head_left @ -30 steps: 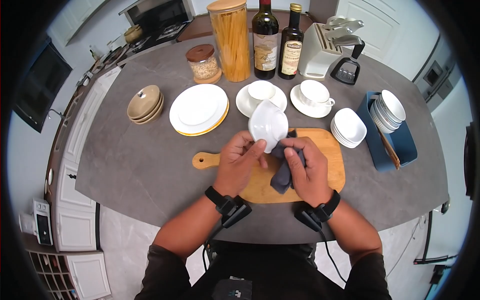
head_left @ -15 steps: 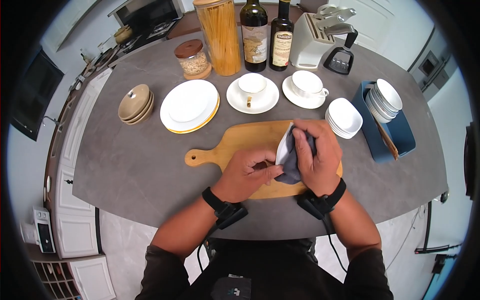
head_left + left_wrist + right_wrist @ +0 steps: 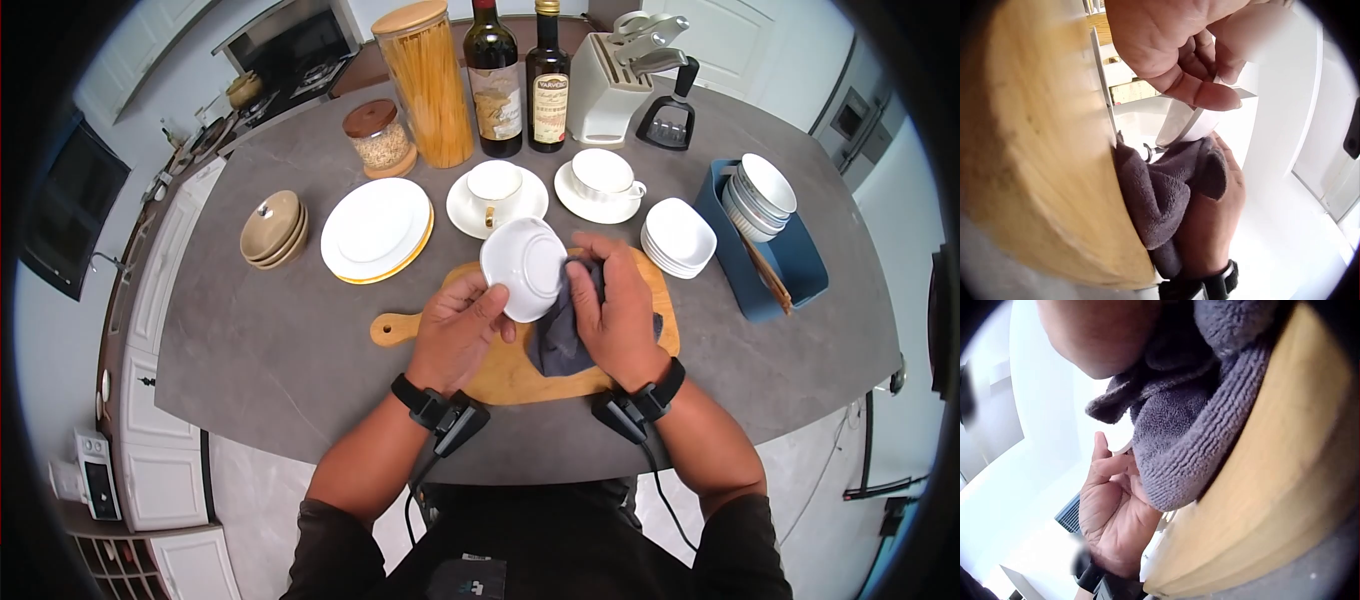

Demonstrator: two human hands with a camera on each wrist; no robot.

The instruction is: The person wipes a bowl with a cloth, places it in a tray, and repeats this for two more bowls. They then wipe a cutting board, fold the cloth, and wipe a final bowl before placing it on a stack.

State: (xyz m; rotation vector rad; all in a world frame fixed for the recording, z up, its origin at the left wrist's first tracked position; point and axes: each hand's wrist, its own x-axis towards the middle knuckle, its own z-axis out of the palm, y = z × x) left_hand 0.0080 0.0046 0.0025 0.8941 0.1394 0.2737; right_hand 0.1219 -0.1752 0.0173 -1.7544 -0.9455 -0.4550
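Over the wooden cutting board [image 3: 510, 382], a small white bowl [image 3: 522, 268] is held up on a tilt. My left hand [image 3: 452, 335] pinches its lower left rim between thumb and fingers. On the other side, my right hand [image 3: 622, 318] grips a dark grey cloth [image 3: 560, 342] at the bowl's right edge. The cloth hangs in folds down to the board. In the left wrist view, the left fingers [image 3: 1213, 95] pinch the white rim, with the cloth just beneath. The bunched cloth [image 3: 1175, 437] hides most of the bowl in the right wrist view.
Behind the board stand two white cups on saucers [image 3: 497, 205], with stacked plates [image 3: 375, 232] and brown bowls [image 3: 274, 230] leftward. Stacked white dishes [image 3: 680, 235] and a blue bin [image 3: 810, 265] with bowls are rightward. Jars, two bottles [image 3: 495, 95] and a knife block [image 3: 607, 92] stand farther back.
Half a second ago the bowl was edge-on, mostly covered by the cloth and right hand. Now it is turned broadside and further left, with the right hand at its edge.
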